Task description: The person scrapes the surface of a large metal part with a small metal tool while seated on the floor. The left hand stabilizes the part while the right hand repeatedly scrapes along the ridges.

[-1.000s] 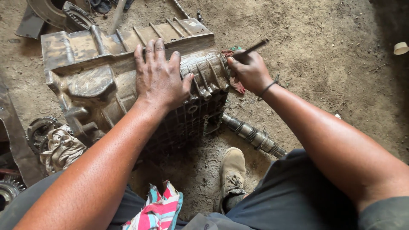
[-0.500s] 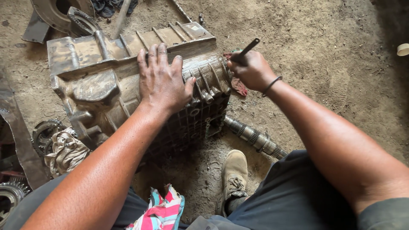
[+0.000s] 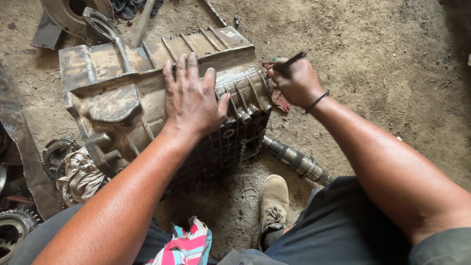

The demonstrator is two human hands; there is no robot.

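Note:
A large grimy ribbed metal gearbox casing (image 3: 117, 98) lies on the dirt floor in front of me. My left hand (image 3: 192, 98) rests flat on top of it, fingers spread. My right hand (image 3: 294, 81) sits at the casing's right end, closed around a thin dark tool (image 3: 293, 60) that points up and to the right. A reddish rag (image 3: 279, 98) shows under that hand, against the casing's end.
A splined steel shaft (image 3: 297, 161) lies on the ground by my tan shoe (image 3: 272, 206). Gears (image 3: 12, 230) and a dirty rag (image 3: 78, 172) lie at the left. A round metal housing (image 3: 64, 14) and a rod (image 3: 142, 22) sit at the top. A striped cloth (image 3: 186, 245) lies below.
My right hand has shifted slightly with the tool at the casing's end. My left hand stays pressed on the casing.

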